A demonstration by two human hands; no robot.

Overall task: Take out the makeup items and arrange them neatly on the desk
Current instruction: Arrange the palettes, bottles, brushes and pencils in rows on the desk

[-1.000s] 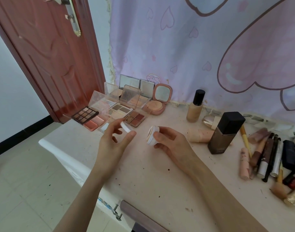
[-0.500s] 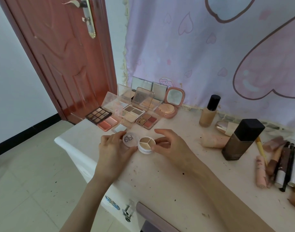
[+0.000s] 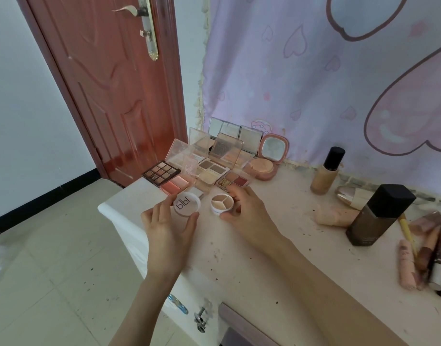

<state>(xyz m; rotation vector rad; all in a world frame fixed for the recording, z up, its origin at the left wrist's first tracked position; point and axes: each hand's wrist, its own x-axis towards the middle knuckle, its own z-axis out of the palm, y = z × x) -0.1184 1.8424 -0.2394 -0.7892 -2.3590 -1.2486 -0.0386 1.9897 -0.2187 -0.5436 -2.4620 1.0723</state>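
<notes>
Lid (image 3: pixel 186 204) and open pot (image 3: pixel 222 207) in separate hands

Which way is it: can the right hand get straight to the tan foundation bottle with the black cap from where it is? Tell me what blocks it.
Probably yes. The right hand pinches the open round pot, so it must set that down first. Bare desk lies between it and the foundation bottle, which stands upright with nothing in front.

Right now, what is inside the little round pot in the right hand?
The open pot, held by the right hand, shows three wedge-shaped cream sections, pale to tan. Its lid is off, in the left hand. The fingers hide the pot's near side and base.
</notes>
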